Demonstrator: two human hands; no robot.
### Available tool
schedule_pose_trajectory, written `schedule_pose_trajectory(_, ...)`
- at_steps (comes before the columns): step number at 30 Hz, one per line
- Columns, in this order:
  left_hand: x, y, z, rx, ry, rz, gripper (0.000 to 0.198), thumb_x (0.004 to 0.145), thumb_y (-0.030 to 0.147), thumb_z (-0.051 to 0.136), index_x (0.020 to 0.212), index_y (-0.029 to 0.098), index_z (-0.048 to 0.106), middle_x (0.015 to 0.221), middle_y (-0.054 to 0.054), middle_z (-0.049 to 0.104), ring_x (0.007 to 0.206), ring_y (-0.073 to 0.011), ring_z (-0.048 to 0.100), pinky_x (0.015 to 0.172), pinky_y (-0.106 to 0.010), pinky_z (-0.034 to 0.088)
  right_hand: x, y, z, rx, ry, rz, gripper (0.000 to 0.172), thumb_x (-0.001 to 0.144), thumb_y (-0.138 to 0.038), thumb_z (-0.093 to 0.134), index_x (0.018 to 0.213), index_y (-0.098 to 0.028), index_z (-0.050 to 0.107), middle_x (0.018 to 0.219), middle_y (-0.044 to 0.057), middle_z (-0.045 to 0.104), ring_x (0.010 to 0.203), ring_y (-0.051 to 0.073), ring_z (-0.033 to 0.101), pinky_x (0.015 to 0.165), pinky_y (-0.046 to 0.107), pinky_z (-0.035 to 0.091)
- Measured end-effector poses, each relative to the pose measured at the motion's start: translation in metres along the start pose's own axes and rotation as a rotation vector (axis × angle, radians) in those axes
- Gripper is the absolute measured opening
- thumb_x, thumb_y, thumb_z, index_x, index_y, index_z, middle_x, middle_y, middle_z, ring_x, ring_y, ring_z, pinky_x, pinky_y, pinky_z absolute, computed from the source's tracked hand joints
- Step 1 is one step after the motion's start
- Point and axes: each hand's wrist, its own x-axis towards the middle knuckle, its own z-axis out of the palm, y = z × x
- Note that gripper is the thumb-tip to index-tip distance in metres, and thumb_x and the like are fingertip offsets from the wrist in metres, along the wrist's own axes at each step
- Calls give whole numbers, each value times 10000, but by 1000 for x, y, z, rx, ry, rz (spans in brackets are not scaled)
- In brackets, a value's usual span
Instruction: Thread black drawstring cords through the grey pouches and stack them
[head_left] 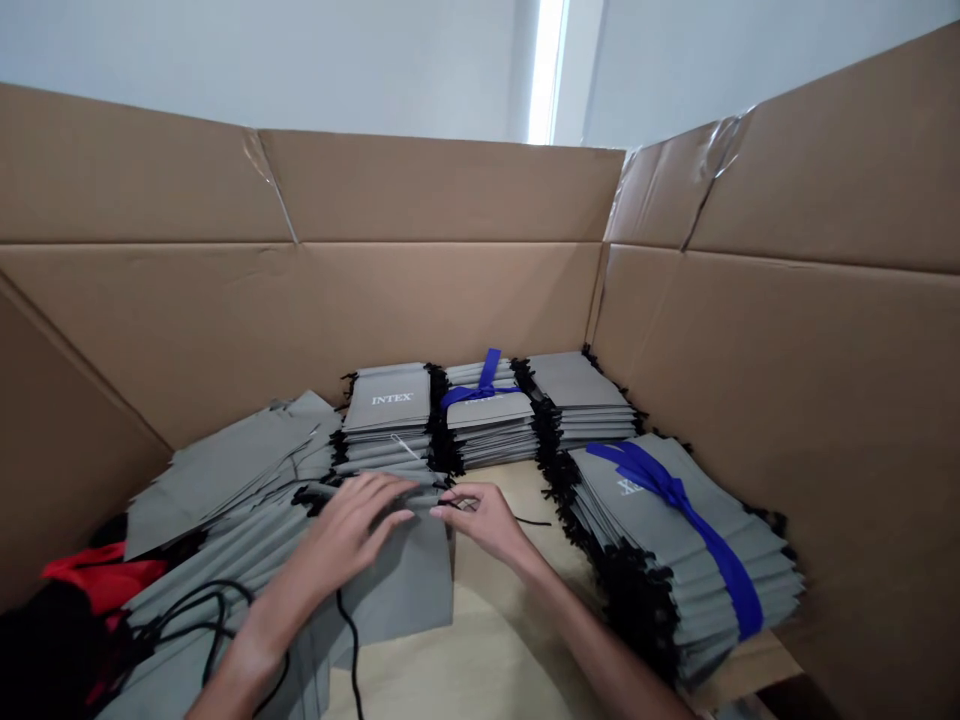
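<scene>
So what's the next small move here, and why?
Probably the right hand should draw the black cord outward while the left hand steadies the grey bag: the cord lies by the right fingers at the bag's top corner, its end trailing loose, and the left hand is over the bag.

Left hand (366, 518): spread on a flat grey cloth bag (409, 580)
Right hand (480, 515): pinching a thin black string (534, 522) by the bag's corner
Right stack (724, 490): more grey bags, blue ribbon (677, 492) tied around
Back: three grey stacks (491, 411) by a brown cardboard wall (450, 300)
</scene>
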Motion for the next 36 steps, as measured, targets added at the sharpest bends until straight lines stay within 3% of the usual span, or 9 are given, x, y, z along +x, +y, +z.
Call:
schedule_pose_trajectory(3,13,10,19,-168,-114,-31,339,1118,442,525,1246,278,792,1199,-81,864,1110,-278,806,976,-368,621,3,4,-1,2,-42,-18,360,824,-512,888,981,-189,875,964,60,850,878,242,751,761,316,546)
schedule_pose_trajectory(6,23,3,28,-299,-133,-139,318,1079,445,555,1129,264,811,1144,-78,880,1072,-289,828,944,-354,641,3,6,-17,-87,8,-36,317,920,-476,828,1087,-208,859,1044,70,857,955,252,772,827,328,562)
schedule_pose_trajectory(10,28,-7,27,-364,-143,-236,326,1018,499,629,1060,262,850,1099,-75,889,1052,-312,832,891,-355,667,1,15,-47,-498,124,-189,195,1075,-277,635,1119,-227,819,1113,70,852,1038,240,778,924,333,568)
schedule_pose_trajectory(14,24,-2,31,-385,-164,-303,369,998,544,646,1083,267,875,1126,-78,891,1061,-315,835,748,-310,673,2,31,-61,-831,94,-286,251,1036,-88,599,1009,-228,806,1015,66,833,991,237,754,899,322,558)
schedule_pose_trajectory(21,12,9,43,-364,-156,-265,320,1007,512,641,1028,277,857,1062,-44,897,953,-269,843,561,-232,567,7,46,-58,-890,73,-298,234,1060,-104,597,1041,-223,797,1028,97,803,1040,272,687,962,377,537)
schedule_pose_trajectory(28,7,16,45,-430,-106,-295,278,1005,482,635,955,260,794,954,-40,859,895,-250,793,752,-269,593,6,46,-60,-849,92,-322,261,1079,-109,529,1037,-235,753,1029,85,787,999,258,700,923,361,551)
schedule_pose_trajectory(31,17,28,31,-606,-4,-402,316,960,543,686,927,240,772,934,-51,816,885,-254,748,764,-296,583,5,35,-61,-798,139,-340,287,1122,-156,461,1067,-235,731,1025,80,772,988,241,709,922,343,554)
schedule_pose_trajectory(33,33,34,15,-802,141,-451,355,935,585,697,897,233,731,895,-61,765,811,-241,691,718,-321,571,4,26,-63,-703,225,-355,291,1139,-202,436,1094,-228,723,1041,92,769,995,240,715,931,342,558)
schedule_pose_trajectory(36,64,30,-12,-1076,410,-411,416,970,651,573,843,257,618,725,-33,622,689,-226,583,702,-385,579,4,15,-65,-523,364,-347,274,1131,-260,454,1086,-220,721,1057,109,776,990,247,728,930,347,568)
